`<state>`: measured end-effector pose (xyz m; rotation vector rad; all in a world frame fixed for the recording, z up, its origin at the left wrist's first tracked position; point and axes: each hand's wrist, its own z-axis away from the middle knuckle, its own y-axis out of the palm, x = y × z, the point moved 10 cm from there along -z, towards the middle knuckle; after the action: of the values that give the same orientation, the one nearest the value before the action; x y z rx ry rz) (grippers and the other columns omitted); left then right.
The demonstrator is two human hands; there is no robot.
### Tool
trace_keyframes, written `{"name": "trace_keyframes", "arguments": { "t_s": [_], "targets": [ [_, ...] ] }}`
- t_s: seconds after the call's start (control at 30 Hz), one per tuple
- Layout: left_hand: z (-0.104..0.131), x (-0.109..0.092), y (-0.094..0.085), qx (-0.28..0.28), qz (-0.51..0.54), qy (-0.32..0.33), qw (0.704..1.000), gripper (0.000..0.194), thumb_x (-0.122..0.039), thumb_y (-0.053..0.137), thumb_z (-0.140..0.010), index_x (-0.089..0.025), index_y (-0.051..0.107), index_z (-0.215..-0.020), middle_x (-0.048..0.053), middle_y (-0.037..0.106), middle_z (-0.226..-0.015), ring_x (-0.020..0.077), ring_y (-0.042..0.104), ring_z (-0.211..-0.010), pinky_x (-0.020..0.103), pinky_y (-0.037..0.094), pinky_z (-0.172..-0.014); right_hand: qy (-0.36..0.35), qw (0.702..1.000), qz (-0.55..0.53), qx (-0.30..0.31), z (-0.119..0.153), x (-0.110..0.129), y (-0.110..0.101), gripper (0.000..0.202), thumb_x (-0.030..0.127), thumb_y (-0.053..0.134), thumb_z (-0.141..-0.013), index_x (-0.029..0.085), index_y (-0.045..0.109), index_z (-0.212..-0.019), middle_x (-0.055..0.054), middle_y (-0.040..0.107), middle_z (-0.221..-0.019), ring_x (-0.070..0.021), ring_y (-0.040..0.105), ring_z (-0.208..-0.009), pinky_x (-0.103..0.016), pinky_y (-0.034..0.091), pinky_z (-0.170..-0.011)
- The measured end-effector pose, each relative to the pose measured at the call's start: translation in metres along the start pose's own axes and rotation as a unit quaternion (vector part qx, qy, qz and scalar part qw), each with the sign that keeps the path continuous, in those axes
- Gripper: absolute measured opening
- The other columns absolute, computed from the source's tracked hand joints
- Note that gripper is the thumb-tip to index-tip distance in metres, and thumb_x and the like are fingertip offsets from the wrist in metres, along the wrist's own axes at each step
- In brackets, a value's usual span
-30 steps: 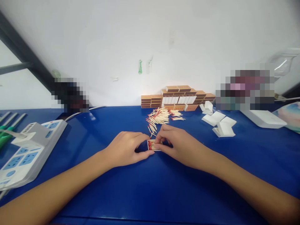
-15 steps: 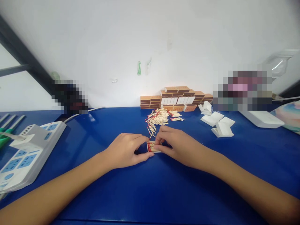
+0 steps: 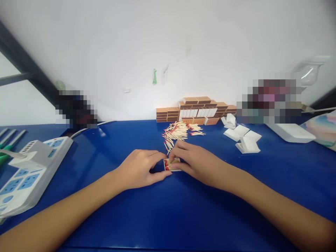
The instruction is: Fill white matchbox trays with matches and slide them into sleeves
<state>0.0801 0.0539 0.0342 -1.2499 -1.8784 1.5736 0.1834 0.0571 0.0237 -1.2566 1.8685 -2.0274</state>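
A small open matchbox tray [image 3: 172,165] with red-tipped matches in it lies on the blue table [image 3: 168,210]. My left hand [image 3: 140,169] pinches its left end between thumb and fingers. My right hand [image 3: 195,162] holds its right side, with the fingertips pressing on the matches inside. Just behind the hands lies a loose pile of matches [image 3: 177,132].
Stacked brown matchboxes [image 3: 195,110] stand against the white wall. White empty trays [image 3: 243,138] lie to the right, and a flat white box [image 3: 291,132] lies farther right. A white power strip [image 3: 28,168] sits at the left edge, with green-handled tools [image 3: 6,148] beyond it.
My right fingers have slid a little left over the matches in the tray. The left hand and the tray have hardly moved.
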Motion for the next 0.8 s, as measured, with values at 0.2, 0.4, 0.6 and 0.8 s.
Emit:
{"name": "trace_keyframes", "arguments": {
  "t_s": [0.2,0.4,0.6,0.8],
  "targets": [
    [0.0,-0.0004,0.0011,0.002,0.006,0.002,1.0,0.031,-0.048,0.067,-0.097,-0.018,0.072,-0.106,-0.002,0.066,-0.075,0.0119,0.058,-0.059,0.025,0.04,-0.058,-0.005,1.0,0.011,-0.004,0.0021,0.0027,0.0018,0.018,0.031,0.057,-0.105,0.019,0.066,-0.096,-0.004,0.06,-0.102,-0.0156,0.061,-0.081,-0.03,0.045,-0.071],
    [0.0001,-0.0005,0.0001,-0.002,0.003,0.003,1.0,0.032,-0.049,0.066,-0.097,-0.018,0.072,-0.105,-0.002,0.065,-0.073,0.0118,0.058,-0.059,0.025,0.04,-0.057,0.004,0.999,0.044,-0.008,0.0024,0.0069,0.0015,0.019,0.03,0.056,-0.105,0.018,0.063,-0.093,-0.006,0.06,-0.102,-0.0155,0.06,-0.078,-0.03,0.045,-0.068],
    [0.0001,-0.0007,-0.0006,-0.002,0.004,0.001,1.0,0.032,-0.049,0.065,-0.097,-0.018,0.072,-0.105,-0.003,0.064,-0.072,0.0117,0.058,-0.059,0.026,0.042,-0.058,0.003,0.999,0.037,-0.007,0.0027,0.0072,0.0005,0.02,0.031,0.054,-0.106,0.018,0.064,-0.094,-0.006,0.061,-0.102,-0.0157,0.06,-0.079,-0.031,0.046,-0.069],
    [0.0001,0.0006,0.0003,0.005,0.004,-0.003,1.0,0.032,-0.048,0.067,-0.096,-0.018,0.072,-0.106,-0.003,0.064,-0.073,0.0121,0.057,-0.059,0.026,0.041,-0.058,-0.009,0.999,0.033,-0.013,0.0033,0.0057,-0.0005,0.023,0.034,0.055,-0.107,0.019,0.067,-0.095,-0.005,0.06,-0.1,-0.0156,0.059,-0.079,-0.031,0.044,-0.069]
  ]
}}
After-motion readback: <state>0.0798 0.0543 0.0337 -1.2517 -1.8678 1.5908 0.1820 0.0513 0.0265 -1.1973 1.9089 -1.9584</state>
